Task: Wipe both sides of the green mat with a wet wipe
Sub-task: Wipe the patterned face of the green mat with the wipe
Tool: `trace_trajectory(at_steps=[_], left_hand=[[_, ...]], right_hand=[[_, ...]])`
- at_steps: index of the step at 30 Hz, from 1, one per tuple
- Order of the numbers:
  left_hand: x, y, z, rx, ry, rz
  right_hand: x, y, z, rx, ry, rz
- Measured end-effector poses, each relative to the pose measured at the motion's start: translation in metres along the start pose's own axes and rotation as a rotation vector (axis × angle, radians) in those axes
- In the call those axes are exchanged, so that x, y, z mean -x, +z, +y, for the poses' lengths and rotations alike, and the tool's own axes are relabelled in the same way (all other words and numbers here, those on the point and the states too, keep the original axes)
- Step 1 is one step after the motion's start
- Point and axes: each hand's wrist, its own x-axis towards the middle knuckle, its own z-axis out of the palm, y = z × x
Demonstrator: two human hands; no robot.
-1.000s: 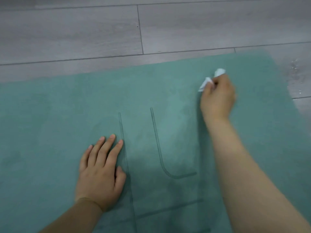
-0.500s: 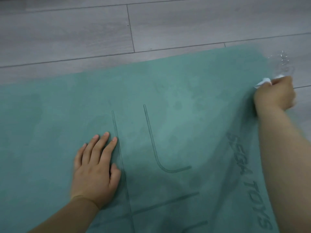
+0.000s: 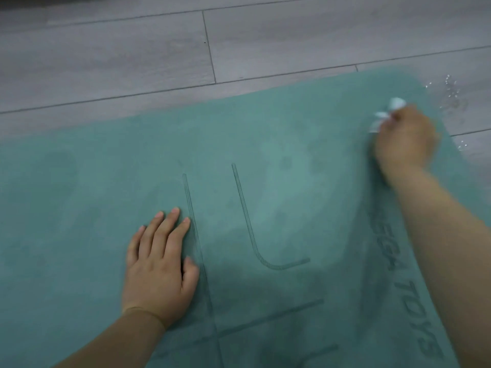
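The green mat (image 3: 279, 160) lies flat on the floor and fills most of the view, with dark line markings and printed lettering along its right edge. My left hand (image 3: 159, 264) rests flat on it, fingers straight, beside a long line marking. My right hand (image 3: 403, 139) grips a crumpled white wet wipe (image 3: 385, 114) and presses it on the mat near the far right corner; the wipe sticks out past my fingers. Motion blurs this hand.
Grey wood-look floor planks (image 3: 239, 43) run beyond the mat's far edge. Small shiny wet spots (image 3: 451, 94) lie on the floor just past the mat's right corner.
My right hand swept the wipe from the mat's middle out to the right edge, then came back slightly inward near the corner. My left hand stayed flat in place.
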Motion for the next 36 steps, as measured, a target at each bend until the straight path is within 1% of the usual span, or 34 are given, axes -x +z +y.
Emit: trace_trajectory(at_steps=[1,2,3,4,6,7,9,10,11,12,13,14,15,16,17,18,19,20,21,22,23,24,25,27,28,29,30,31,32,33,34,35,36], left_hand=[[-0.001,-0.001,0.000,0.003,0.000,-0.002],[-0.001,-0.001,-0.001,0.004,-0.002,-0.001],[-0.002,-0.001,-0.001,-0.001,-0.001,-0.004],[-0.001,-0.001,0.000,-0.005,-0.001,-0.009],[-0.001,-0.002,0.000,-0.002,-0.005,-0.018],[-0.001,-0.002,-0.001,-0.003,-0.006,-0.020],[-0.001,0.000,-0.001,-0.012,-0.001,-0.021],[-0.001,0.000,-0.001,-0.013,0.002,-0.019],[-0.001,0.000,-0.001,-0.012,0.005,-0.019],[-0.001,0.000,-0.002,-0.012,0.004,-0.022],[-0.001,-0.001,-0.002,-0.012,0.002,-0.027],[0.000,-0.001,-0.002,-0.010,-0.001,-0.029],[0.000,-0.001,-0.002,-0.009,-0.003,-0.028],[0.000,-0.001,-0.002,-0.009,-0.003,-0.027],[0.000,-0.001,-0.002,-0.009,-0.001,-0.028],[0.000,-0.001,-0.002,-0.008,0.001,-0.028],[0.000,-0.001,-0.002,-0.006,0.002,-0.028],[0.000,-0.001,-0.002,-0.005,0.002,-0.027],[0.000,-0.001,-0.002,-0.004,0.003,-0.025],[0.001,-0.001,-0.001,0.001,0.005,-0.021],[0.001,-0.001,-0.001,0.005,0.006,-0.015],[0.000,-0.001,-0.001,0.006,0.008,-0.010],[0.000,-0.001,-0.001,0.005,0.009,-0.005],[0.000,0.000,-0.001,0.005,0.012,0.008],[0.000,0.000,-0.001,0.007,0.013,0.013],[0.000,0.000,-0.001,0.010,0.014,0.015],[0.000,0.001,-0.001,0.013,0.011,0.015],[0.000,0.001,-0.001,0.015,0.007,0.015],[0.000,0.001,-0.002,0.017,0.004,0.015],[0.000,0.001,-0.002,0.016,0.003,0.015],[0.000,0.001,-0.002,0.014,0.006,0.014],[0.000,0.001,-0.002,0.010,0.009,0.012],[0.000,0.000,-0.001,0.006,0.010,0.008]], right_hand=[[-0.013,-0.009,0.021,0.006,0.229,0.003],[-0.016,-0.013,0.025,0.020,0.355,-0.025],[-0.011,-0.012,0.014,0.053,0.340,-0.064],[-0.001,-0.009,-0.005,0.065,0.215,-0.074],[0.042,0.000,-0.066,-0.088,-0.193,-0.046],[0.077,0.002,-0.101,-0.192,-0.402,-0.081],[0.151,-0.010,-0.156,-0.313,-0.867,-0.245],[0.173,-0.016,-0.171,-0.324,-1.060,-0.346],[0.178,-0.018,-0.174,-0.294,-1.192,-0.393],[0.164,-0.017,-0.166,-0.281,-1.201,-0.366],[0.140,-0.014,-0.149,-0.272,-1.093,-0.265],[0.112,-0.010,-0.125,-0.242,-0.914,-0.183],[0.077,-0.005,-0.087,-0.169,-0.688,-0.101],[0.040,-0.001,-0.039,-0.017,-0.429,-0.024],[0.010,-0.005,0.010,0.072,-0.109,-0.017],[-0.008,-0.013,0.052,0.077,0.241,-0.029],[-0.014,-0.020,0.073,0.045,0.479,-0.011],[-0.009,-0.020,0.072,0.012,0.580,-0.011],[0.006,-0.017,0.051,-0.019,0.564,-0.009],[0.025,-0.010,0.025,-0.057,0.435,-0.015],[0.048,-0.007,-0.011,-0.112,0.229,-0.009],[0.074,-0.003,-0.049,-0.220,0.008,-0.010],[0.107,-0.004,-0.087,-0.296,-0.220,-0.053],[0.174,-0.017,-0.145,-0.365,-0.732,-0.261],[0.196,-0.022,-0.159,-0.366,-0.967,-0.346],[0.200,-0.025,-0.162,-0.348,-1.119,-0.386],[0.186,-0.023,-0.156,-0.351,-1.133,-0.363],[0.162,-0.021,-0.142,-0.314,-1.016,-0.265],[0.133,-0.015,-0.118,-0.223,-0.846,-0.151],[0.099,-0.009,-0.085,-0.128,-0.624,-0.052],[0.064,-0.008,-0.043,-0.040,-0.353,0.003],[0.036,-0.014,0.001,0.001,-0.062,0.011],[0.018,-0.022,0.038,-0.010,0.218,0.037]])
